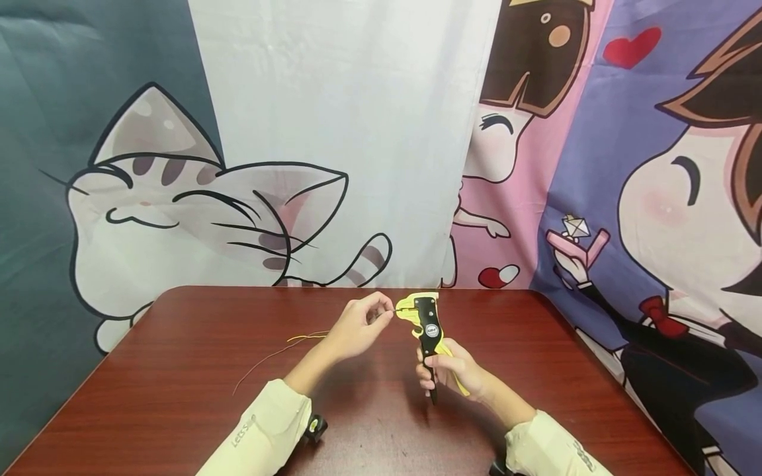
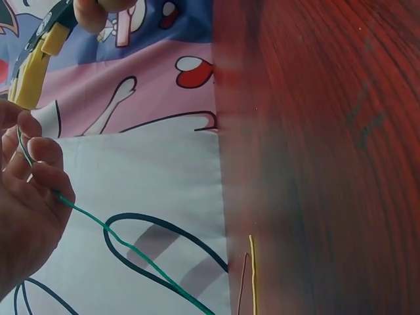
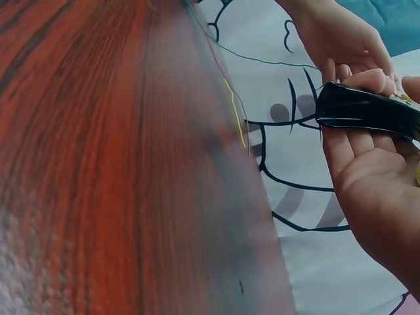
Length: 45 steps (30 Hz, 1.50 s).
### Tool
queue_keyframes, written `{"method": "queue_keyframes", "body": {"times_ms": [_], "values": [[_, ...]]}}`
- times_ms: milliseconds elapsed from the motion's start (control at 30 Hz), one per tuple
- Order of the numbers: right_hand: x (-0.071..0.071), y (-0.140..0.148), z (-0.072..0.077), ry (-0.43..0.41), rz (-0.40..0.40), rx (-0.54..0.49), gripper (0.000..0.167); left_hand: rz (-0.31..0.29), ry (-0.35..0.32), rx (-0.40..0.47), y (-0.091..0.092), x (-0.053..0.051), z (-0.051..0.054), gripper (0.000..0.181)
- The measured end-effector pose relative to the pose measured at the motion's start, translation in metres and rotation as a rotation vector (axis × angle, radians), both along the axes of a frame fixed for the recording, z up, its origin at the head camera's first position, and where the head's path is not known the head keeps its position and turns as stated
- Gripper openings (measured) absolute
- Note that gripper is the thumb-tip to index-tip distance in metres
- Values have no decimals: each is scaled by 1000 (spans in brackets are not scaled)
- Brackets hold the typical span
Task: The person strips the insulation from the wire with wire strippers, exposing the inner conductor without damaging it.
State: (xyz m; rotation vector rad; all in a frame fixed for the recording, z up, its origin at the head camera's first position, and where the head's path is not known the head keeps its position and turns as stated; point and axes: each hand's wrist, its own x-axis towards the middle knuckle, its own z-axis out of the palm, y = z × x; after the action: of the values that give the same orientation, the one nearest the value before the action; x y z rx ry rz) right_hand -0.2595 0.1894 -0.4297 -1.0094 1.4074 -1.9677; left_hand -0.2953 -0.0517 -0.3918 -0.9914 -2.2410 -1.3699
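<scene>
My right hand (image 1: pixel 461 370) grips the handles of a yellow and black wire stripper (image 1: pixel 430 324), its head raised above the table and pointing left. Between the thumb and fingers of my left hand (image 1: pixel 354 329) a thin green wire (image 2: pixel 134 249) is pinched. Its end meets the stripper's yellow jaws in the head view; how deep it sits there is hard to tell. The wire's long tail trails from my left palm. In the right wrist view, the black handle (image 3: pixel 367 111) lies across my right fingers, partly covering my left hand behind it.
A yellow wire (image 2: pixel 252 275) and a thin brownish wire (image 2: pixel 243 285) lie on the dark red wooden table (image 1: pixel 196 344), left of the stripper. Behind the table's far edge hangs a cartoon-printed cloth (image 1: pixel 357 132), which also runs along both sides.
</scene>
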Motion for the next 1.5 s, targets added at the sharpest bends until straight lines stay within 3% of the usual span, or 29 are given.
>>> {"method": "queue_keyframes", "body": {"times_ms": [567, 1000, 1267, 1367, 1500], "values": [[8, -8, 2, -85, 36, -1, 16, 2, 17, 94, 6, 2, -3, 6], [10, -10, 2, -105, 54, -22, 19, -28, 3, 99, 5, 1, -3, 7], [13, -12, 4, -104, 13, -16, 20, -8, 3, 105, 7, 1, -4, 5], [14, -13, 4, -107, -6, -11, 20, -5, -5, 106, 8, 4, -1, 4], [15, -13, 4, -106, -16, -5, 18, -15, -1, 113, 7, 17, 12, 5]]}}
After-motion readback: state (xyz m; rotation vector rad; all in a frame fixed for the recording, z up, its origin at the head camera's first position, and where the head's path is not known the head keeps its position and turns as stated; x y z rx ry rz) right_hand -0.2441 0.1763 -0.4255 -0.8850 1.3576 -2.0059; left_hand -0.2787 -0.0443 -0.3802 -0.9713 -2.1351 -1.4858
